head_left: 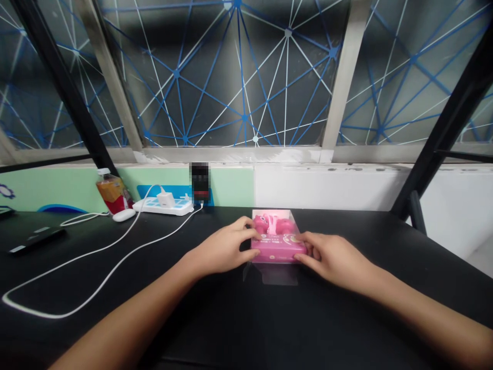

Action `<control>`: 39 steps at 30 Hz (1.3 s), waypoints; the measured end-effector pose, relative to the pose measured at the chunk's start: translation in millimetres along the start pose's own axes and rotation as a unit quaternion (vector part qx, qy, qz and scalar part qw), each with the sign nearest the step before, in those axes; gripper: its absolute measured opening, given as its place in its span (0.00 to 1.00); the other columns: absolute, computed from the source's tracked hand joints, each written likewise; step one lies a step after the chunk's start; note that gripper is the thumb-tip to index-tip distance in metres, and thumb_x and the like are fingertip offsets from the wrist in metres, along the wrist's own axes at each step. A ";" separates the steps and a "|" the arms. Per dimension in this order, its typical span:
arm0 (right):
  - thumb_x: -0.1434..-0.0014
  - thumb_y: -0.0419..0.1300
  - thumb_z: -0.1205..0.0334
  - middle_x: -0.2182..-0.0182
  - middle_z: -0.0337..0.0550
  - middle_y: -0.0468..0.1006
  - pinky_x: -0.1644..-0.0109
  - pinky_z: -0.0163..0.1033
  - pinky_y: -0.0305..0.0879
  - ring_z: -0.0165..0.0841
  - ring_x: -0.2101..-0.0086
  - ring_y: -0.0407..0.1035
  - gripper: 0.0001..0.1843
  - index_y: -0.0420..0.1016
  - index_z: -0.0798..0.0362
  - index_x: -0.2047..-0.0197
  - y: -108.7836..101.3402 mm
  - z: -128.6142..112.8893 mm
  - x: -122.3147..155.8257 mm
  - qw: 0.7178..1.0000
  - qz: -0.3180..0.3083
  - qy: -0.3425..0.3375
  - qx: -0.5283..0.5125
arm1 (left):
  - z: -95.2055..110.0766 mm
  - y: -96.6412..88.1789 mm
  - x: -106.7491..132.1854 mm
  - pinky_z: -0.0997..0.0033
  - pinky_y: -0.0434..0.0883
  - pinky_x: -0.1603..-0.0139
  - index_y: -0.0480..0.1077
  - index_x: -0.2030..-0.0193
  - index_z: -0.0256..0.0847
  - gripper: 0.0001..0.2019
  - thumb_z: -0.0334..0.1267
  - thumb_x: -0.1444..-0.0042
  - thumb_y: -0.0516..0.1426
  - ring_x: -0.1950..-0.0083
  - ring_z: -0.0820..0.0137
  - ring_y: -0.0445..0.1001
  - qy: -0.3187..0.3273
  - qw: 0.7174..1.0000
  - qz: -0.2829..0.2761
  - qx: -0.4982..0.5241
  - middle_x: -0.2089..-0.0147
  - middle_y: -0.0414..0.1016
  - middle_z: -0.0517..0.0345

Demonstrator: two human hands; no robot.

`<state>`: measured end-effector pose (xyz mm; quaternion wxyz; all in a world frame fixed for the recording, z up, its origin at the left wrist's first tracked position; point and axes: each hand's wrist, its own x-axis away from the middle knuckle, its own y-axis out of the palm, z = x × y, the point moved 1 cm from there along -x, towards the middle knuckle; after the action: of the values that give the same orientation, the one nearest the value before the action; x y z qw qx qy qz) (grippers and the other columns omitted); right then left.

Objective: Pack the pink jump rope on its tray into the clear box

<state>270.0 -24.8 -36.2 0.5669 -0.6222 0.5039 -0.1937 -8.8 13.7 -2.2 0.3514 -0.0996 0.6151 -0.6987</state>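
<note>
While a slim black remote-like bar (36, 239) is lying near the far left edge of the matte black table (385, 231), a long white cable (115, 268) is looping across the bare surface toward a white power strip (164, 206) set against the wall. Beside it, a clear plastic bottle with an orange-red label (111, 192) and a white oval mouse-shaped object (124, 215) are standing well out of the way. At the middle of the table, a person is bracing a small pink box (278, 247) between both bare hands. The left hand (225, 249) is curling its fingers over the box's left end, thumb underneath the near corner. The right hand (333, 259) is pressing closed fingers against the right end, a two-sided grip that appears to be stopping the light package from sliding. Pink moulded figures are showing through the top of the box, and a clear plastic flap (275, 275) is lying flat on the table just in front of it. Open black tabletop is stretching wide on every side of the hands, with the nearest clutter well apart to the left and a slanting black frame post (442, 133) rising beyond the right-hand edge.
</note>
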 end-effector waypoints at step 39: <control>0.38 0.54 0.68 0.43 0.52 0.69 0.47 0.59 0.68 0.47 0.46 0.68 0.10 0.75 0.49 0.58 9.7 -15.2 0.4 0.978 0.026 -0.182 0.094 | -0.6 0.9 1.9 0.74 0.60 0.72 0.70 0.54 0.42 0.09 0.42 0.35 0.52 0.73 0.70 0.72 -0.023 0.997 -0.056 0.053 0.72 0.75 0.61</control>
<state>253.8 -31.5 -40.8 0.7102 -0.5776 0.3875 -0.1092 -10.2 13.0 -3.7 0.3302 -0.1310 0.5625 -0.7466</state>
